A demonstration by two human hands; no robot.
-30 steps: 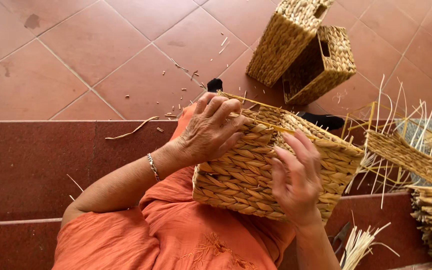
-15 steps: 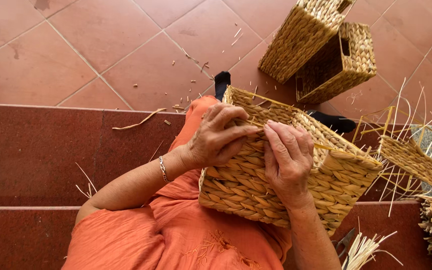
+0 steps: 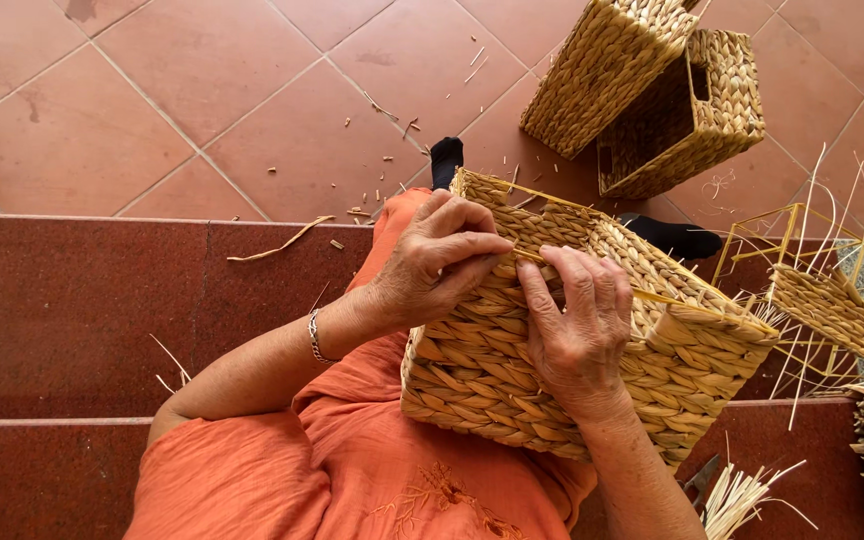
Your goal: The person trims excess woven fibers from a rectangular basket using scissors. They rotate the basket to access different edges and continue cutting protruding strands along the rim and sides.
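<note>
Rectangular woven straw basket [image 3: 512,390] lies tipped on the orange-clad lap, long axis running lower left to upper right, open mouth facing the far right. Left hand [image 3: 442,262] pinches a strand at the rim; right hand [image 3: 580,325] presses curled fingers on the wall. Beyond, two finished woven baskets [image 3: 652,95] rest on terracotta floor tiles [image 3: 202,90].

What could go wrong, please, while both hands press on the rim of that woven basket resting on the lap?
The basket sits tilted on the lap, held only at its rim by the left hand and right hand; it might slip toward the step. The stiff yellow rim frame under the fingers could pinch or scratch. Loose straw pieces on the step and tiles might be slippery underfoot.
</note>
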